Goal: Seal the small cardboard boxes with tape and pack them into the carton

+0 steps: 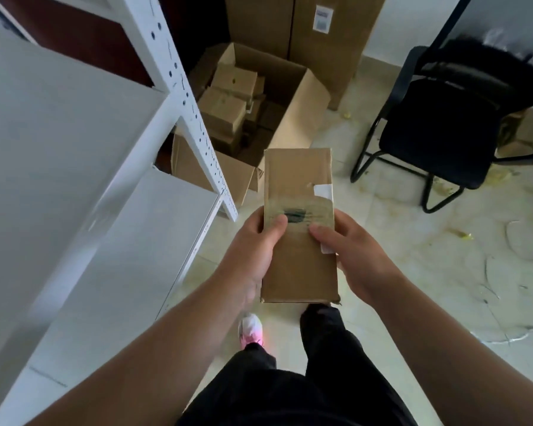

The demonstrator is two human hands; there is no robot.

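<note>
A small brown cardboard box [299, 186], long and flat with a torn white label and a dark smudge on top, is held above the floor in front of me. My left hand [253, 244] grips its left edge, thumb on the top face. My right hand [351, 250] grips its right edge, thumb also on top. Beyond it on the floor stands the open carton [302, 109], flaps spread, with several small brown boxes [225, 109] stacked inside.
A white metal shelving rack [179, 96] fills the left, its post next to the carton. A black chair [450, 124] stands at the right. Tall cardboard boxes [305, 29] lean at the back wall. Scraps litter the tiled floor. My legs and shoe show below.
</note>
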